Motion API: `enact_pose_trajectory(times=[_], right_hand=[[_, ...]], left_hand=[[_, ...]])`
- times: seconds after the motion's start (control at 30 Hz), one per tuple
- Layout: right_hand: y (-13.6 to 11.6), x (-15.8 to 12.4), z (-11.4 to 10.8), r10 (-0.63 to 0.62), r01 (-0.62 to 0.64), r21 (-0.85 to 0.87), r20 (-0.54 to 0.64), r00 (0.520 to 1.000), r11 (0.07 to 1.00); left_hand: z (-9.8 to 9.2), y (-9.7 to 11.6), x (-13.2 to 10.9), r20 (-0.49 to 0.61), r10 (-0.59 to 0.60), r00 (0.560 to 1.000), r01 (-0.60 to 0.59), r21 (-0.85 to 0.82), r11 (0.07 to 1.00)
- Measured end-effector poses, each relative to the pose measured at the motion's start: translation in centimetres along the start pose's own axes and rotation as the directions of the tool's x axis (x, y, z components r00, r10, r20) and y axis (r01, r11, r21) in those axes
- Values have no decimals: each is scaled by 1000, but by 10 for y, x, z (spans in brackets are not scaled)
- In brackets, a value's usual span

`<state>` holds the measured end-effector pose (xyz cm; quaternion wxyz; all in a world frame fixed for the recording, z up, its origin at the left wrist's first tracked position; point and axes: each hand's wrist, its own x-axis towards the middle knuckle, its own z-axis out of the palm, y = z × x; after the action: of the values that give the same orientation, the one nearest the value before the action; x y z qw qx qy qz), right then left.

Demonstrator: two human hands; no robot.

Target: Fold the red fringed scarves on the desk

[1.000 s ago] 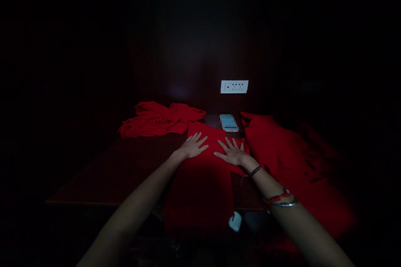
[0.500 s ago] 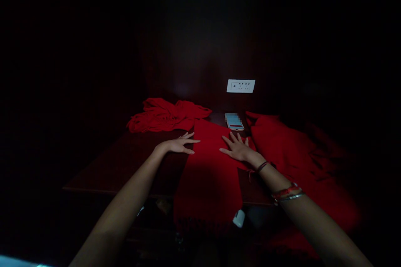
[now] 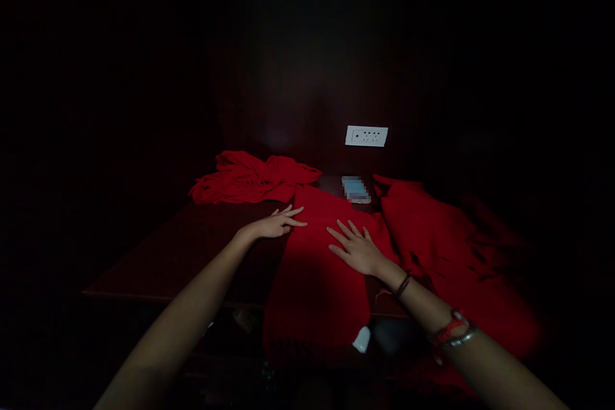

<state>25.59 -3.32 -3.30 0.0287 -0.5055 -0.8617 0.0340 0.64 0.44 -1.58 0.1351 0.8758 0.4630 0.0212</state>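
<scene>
A red scarf (image 3: 317,282) lies flat down the middle of the dark table, its fringed end hanging over the front edge. My left hand (image 3: 276,224), with a ring on it, rests at the scarf's left edge, fingers stretched onto the cloth. On the right part of the scarf my right hand (image 3: 355,248) lies palm down with its fingers spread. Bracelets circle that wrist and forearm. Neither hand grips anything.
Crumpled red cloth (image 3: 250,178) lies at the back left of the table (image 3: 158,262). More red cloth (image 3: 432,224) is heaped on the right, drooping over the edge. A phone (image 3: 355,188) lies at the back, below a wall socket (image 3: 366,136). Something white (image 3: 362,339) shows under the front edge.
My right hand has slid nearer and slightly left over the scarf. The left hand stays at the left edge, its thumb now tucked under. The view has shifted slightly.
</scene>
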Motion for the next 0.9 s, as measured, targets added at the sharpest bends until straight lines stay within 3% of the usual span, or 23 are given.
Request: enact_pose_trajectory(times=[0.3, 0.6, 0.77, 0.9], right_hand=[[0, -1, 1, -5, 7, 36, -33, 999, 999], [1, -2, 1, -13, 16, 42, -79, 997, 999], [2, -2, 2, -30, 35, 50, -103, 994, 998], [7, -3, 2, -134, 140, 26, -173, 976, 990]], left_hand=[[2, -4, 3, -57, 59, 997, -63, -70, 996], [-2, -8, 5, -8, 136, 991, -135, -189, 973], [-1, -9, 5, -16, 134, 991, -134, -168, 977], [1, -9, 4, -81, 166, 983, -173, -86, 981]])
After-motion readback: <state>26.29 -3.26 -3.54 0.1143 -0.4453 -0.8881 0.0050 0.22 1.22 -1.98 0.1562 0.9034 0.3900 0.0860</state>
